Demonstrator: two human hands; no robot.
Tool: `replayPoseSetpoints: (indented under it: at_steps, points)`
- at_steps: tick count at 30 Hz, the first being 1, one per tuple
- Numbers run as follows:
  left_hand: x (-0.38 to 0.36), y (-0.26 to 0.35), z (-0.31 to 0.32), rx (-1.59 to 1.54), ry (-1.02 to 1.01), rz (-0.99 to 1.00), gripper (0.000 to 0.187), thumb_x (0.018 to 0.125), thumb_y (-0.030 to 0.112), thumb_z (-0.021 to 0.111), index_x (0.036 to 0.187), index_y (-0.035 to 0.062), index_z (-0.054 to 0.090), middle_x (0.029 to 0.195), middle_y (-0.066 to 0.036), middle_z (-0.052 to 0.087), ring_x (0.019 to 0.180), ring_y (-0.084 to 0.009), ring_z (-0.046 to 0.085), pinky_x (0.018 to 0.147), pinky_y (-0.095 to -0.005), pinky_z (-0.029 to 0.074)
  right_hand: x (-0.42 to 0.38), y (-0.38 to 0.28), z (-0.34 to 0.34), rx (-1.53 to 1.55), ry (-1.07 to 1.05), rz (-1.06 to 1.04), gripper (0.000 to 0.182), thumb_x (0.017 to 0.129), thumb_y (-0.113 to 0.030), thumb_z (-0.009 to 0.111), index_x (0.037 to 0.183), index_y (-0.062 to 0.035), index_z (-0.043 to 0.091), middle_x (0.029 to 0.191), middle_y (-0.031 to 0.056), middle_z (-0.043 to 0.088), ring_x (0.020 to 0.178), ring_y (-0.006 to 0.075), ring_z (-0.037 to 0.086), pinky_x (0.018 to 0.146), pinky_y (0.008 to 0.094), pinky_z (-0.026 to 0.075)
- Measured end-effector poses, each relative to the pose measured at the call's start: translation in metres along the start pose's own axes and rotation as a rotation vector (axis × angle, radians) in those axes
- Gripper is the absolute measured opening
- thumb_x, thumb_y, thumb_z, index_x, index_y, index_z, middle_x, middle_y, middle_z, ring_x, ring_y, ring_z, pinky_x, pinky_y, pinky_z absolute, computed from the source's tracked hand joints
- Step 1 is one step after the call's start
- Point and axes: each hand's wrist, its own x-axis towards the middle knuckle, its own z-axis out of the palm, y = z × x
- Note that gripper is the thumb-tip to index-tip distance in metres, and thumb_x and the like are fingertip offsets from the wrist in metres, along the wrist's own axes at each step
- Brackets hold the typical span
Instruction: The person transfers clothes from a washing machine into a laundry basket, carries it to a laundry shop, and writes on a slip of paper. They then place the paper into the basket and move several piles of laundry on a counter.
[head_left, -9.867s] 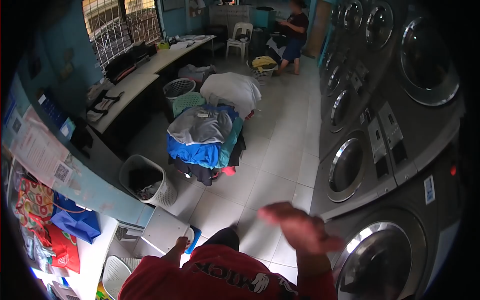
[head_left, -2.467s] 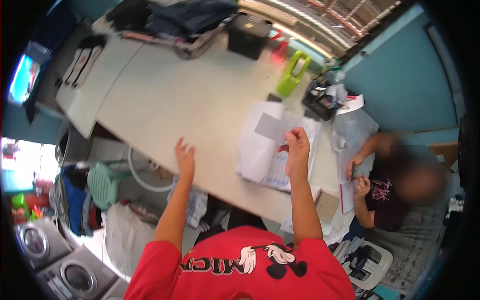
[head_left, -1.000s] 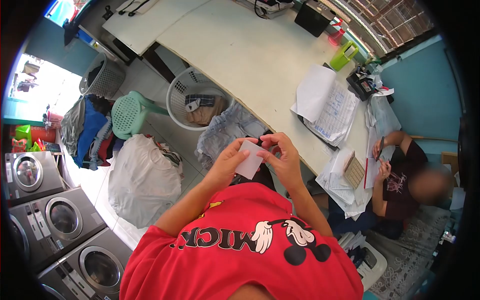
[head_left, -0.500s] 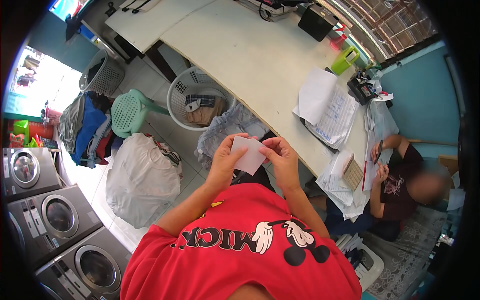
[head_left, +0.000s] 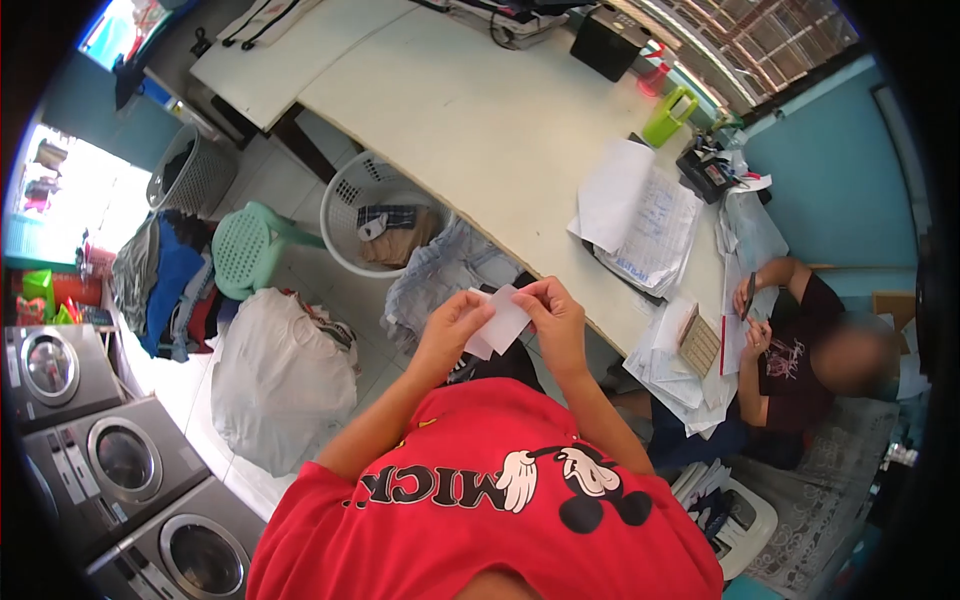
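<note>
Small white paper slips (head_left: 503, 322) are held between my two hands, in front of my red shirt and near the table's edge. My left hand (head_left: 450, 328) pinches one slip at its left side. The fingers of my right hand (head_left: 553, 318) pinch the upper right corner of another slip, which overlaps the first. Below and just beyond my left hand lies a heap of light blue denim (head_left: 450, 275). Any writing on the slips is too faint to make out.
A long white table (head_left: 450, 130) bears a stack of papers (head_left: 650, 225) and a calculator (head_left: 699, 345). At right sits a person (head_left: 795, 350) holding a phone. A laundry basket (head_left: 345, 215), green stool (head_left: 245, 250), bagged laundry (head_left: 285, 385) and washing machines (head_left: 125, 455) stand left.
The slips, stacked together before, now show as two spread apart, with my right hand shifting one across the other. The view has moved slightly.
</note>
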Motion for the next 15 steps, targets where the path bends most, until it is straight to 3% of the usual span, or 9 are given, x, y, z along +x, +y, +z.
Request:
replayPoseSetpoints:
  at_steps: [2,4,6,8,10,12,15]
  points:
    - [0.007,-0.003,0.005,0.089,-0.011,0.005,0.014,0.081,0.019,0.045,0.085,0.0055,0.048,0.074,0.000,0.051,0.068,-0.0054,0.046,0.059,-0.0184,0.036,0.005,0.007,-0.005,-0.038,0.017,0.009,0.008,0.076,-0.008,0.053,0.071,-0.0018,0.052,0.071,0.0017,0.051,0.060,0.0044,0.043,0.049,0.0174,0.035]
    - [0.015,-0.003,0.011,0.011,0.045,0.059,0.016,0.082,0.022,0.044,0.082,0.0056,0.047,0.072,0.000,0.050,0.066,-0.0056,0.046,0.059,-0.0191,0.037,0.019,0.034,-0.012,-0.022,-0.016,-0.363,0.011,0.077,-0.012,0.052,0.073,-0.0019,0.051,0.073,0.0029,0.050,0.066,0.0068,0.044,0.056,0.0186,0.036]
    - [0.026,-0.002,0.016,-0.068,0.054,0.042,0.017,0.082,0.022,0.043,0.083,0.0057,0.047,0.072,0.000,0.049,0.065,-0.0060,0.046,0.059,-0.0192,0.037,0.023,0.031,-0.017,0.140,-0.022,-0.277,0.012,0.079,-0.012,0.047,0.076,-0.0015,0.051,0.077,0.0040,0.049,0.071,0.0094,0.046,0.062,0.0206,0.037]
    - [0.036,0.000,0.023,-0.143,0.067,0.022,0.017,0.082,0.022,0.042,0.083,0.0058,0.047,0.071,0.001,0.048,0.064,-0.0063,0.046,0.059,-0.0194,0.037,0.024,0.024,-0.023,0.440,-0.117,-0.031,0.013,0.080,-0.010,0.043,0.081,-0.0005,0.051,0.082,0.0037,0.050,0.074,0.0104,0.048,0.064,0.0215,0.039]
    - [0.054,0.003,0.037,-0.282,0.053,-0.019,0.016,0.082,0.021,0.042,0.085,0.0062,0.047,0.072,0.001,0.048,0.066,-0.0064,0.046,0.059,-0.0199,0.037,0.031,0.044,-0.030,0.216,-0.179,0.000,0.018,0.079,-0.010,0.045,0.091,-0.0003,0.053,0.084,0.0032,0.052,0.078,0.0093,0.049,0.067,0.0210,0.040]
    - [0.068,-0.002,0.042,-0.250,-0.028,-0.020,0.017,0.082,0.021,0.042,0.086,0.0058,0.047,0.074,0.000,0.047,0.068,-0.0059,0.045,0.061,-0.0197,0.037,0.034,0.037,-0.028,0.329,-0.107,0.027,0.018,0.078,-0.010,0.046,0.091,-0.0007,0.054,0.081,0.0026,0.054,0.074,0.0076,0.049,0.065,0.0205,0.040]
    - [0.098,-0.009,0.056,-0.106,0.084,0.038,0.016,0.083,0.020,0.042,0.089,0.0060,0.046,0.079,-0.001,0.048,0.073,-0.0071,0.044,0.066,-0.0213,0.037,0.051,0.035,-0.044,0.209,-0.004,0.026,0.017,0.076,-0.007,0.048,0.090,-0.0011,0.055,0.078,0.0009,0.055,0.072,0.0067,0.048,0.064,0.0195,0.039]
